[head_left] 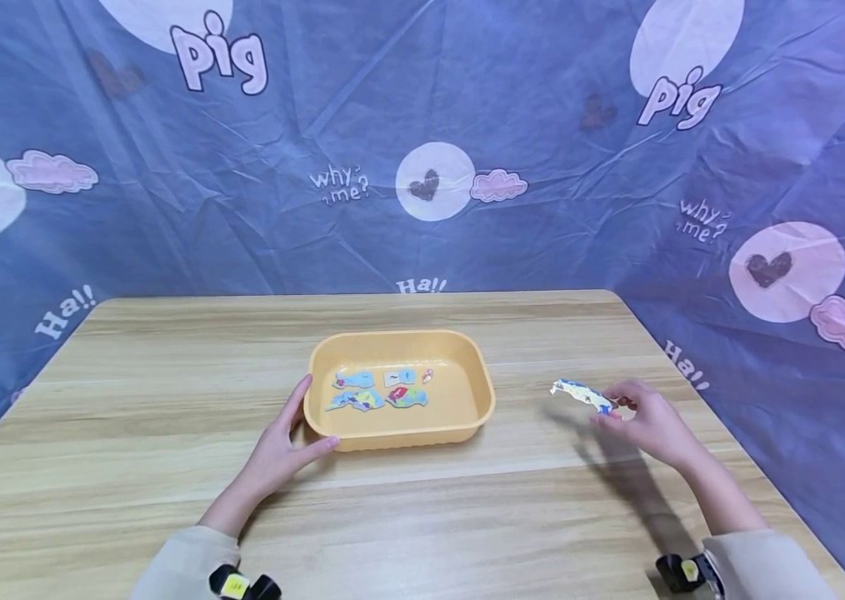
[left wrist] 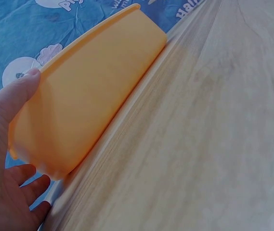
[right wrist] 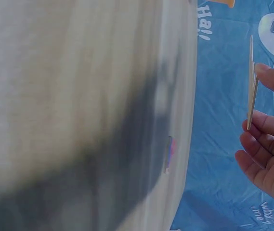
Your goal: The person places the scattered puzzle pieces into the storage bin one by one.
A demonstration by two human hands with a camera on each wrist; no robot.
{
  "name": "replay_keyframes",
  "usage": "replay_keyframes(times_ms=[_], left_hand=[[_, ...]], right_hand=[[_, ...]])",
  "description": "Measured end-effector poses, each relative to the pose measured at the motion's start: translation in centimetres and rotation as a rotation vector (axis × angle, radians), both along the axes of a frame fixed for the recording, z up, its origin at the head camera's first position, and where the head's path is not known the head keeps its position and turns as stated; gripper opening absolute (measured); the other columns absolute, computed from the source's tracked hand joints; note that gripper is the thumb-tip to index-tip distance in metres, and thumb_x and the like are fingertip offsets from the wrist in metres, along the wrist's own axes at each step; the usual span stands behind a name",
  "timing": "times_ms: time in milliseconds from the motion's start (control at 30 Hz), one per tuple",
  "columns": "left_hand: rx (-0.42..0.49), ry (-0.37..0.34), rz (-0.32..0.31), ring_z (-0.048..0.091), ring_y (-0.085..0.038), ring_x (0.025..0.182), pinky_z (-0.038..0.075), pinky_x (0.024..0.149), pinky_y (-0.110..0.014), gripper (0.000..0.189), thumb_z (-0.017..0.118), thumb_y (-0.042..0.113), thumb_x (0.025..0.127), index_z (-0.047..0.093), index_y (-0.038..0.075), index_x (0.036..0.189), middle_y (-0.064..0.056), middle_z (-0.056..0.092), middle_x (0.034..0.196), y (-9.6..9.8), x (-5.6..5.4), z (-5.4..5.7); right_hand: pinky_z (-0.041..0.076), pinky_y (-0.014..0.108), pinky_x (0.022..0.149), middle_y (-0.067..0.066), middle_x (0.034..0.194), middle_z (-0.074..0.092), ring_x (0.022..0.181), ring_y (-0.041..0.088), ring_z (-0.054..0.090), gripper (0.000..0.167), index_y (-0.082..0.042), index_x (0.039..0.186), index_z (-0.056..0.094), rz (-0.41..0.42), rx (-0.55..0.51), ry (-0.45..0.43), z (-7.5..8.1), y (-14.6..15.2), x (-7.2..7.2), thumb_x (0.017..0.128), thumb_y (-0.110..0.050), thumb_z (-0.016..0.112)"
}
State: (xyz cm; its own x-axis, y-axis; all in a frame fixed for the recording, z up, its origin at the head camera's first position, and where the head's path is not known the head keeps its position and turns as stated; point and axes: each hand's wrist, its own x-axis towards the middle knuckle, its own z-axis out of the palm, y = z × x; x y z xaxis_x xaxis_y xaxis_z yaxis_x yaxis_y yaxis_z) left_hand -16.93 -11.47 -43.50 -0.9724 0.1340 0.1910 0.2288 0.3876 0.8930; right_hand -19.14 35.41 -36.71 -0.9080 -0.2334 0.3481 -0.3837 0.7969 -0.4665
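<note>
My left hand (head_left: 277, 451) holds a yellow plastic tray (head_left: 407, 435) at its near left corner. Its thumb lies on the front rim and the index finger along the left side; the other fingers (left wrist: 34, 191) curve in loosely below in the left wrist view. Several small flat printed pieces (head_left: 356, 401), mostly blue, lie inside the tray. To the right, my right hand (head_left: 651, 422) pinches an irregular flat printed piece (head_left: 580, 393) above the table. Seen edge-on in the right wrist view, the held piece (right wrist: 252, 96) looks thin, like cardboard, between thumb and fingers.
The wooden table (head_left: 422, 517) carries the tray near its middle. A small pink and blue flat thing (right wrist: 169, 154) lies on the tabletop in the right wrist view. A blue printed cloth (head_left: 362, 242) hangs behind the table and along its right side.
</note>
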Motion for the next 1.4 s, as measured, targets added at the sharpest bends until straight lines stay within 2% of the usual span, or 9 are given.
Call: replay_keyframes(times_ms=[433,933,1400], left_hand=[[-0.005,-0.010,0.004,0.027,-0.027,0.122,0.014,0.098,-0.048,0.091,0.070,0.035,0.070,0.012,0.027,0.139,-0.011,0.024,0.138,0.0,0.1,0.1],[0.011,-0.005,-0.005,0.027,-0.026,0.121,0.013,0.098,-0.048,0.089,0.070,0.034,0.070,0.013,0.028,0.138,-0.011,0.026,0.137,-0.1,-0.1,-0.1],[0.019,-0.008,-0.008,0.026,-0.025,0.122,0.013,0.098,-0.048,0.090,0.071,0.033,0.070,0.013,0.028,0.138,-0.010,0.025,0.138,0.0,0.0,0.0]], right_hand=[[0.041,0.042,0.068,0.013,0.083,0.055,0.077,0.027,0.049,0.033,0.006,0.088,0.060,0.015,0.014,-0.021,1.4,-0.6,-1.2,0.066,-0.014,0.074],[0.041,0.044,0.072,0.013,0.086,0.054,0.080,0.029,0.049,0.037,0.007,0.093,0.059,0.041,0.005,-0.050,2.4,-2.6,-2.3,0.068,-0.017,0.073],[0.041,0.041,0.074,0.012,0.089,0.054,0.082,0.026,0.049,0.036,0.004,0.092,0.059,0.121,0.001,-0.022,3.3,-5.5,-3.8,0.069,-0.020,0.073]])
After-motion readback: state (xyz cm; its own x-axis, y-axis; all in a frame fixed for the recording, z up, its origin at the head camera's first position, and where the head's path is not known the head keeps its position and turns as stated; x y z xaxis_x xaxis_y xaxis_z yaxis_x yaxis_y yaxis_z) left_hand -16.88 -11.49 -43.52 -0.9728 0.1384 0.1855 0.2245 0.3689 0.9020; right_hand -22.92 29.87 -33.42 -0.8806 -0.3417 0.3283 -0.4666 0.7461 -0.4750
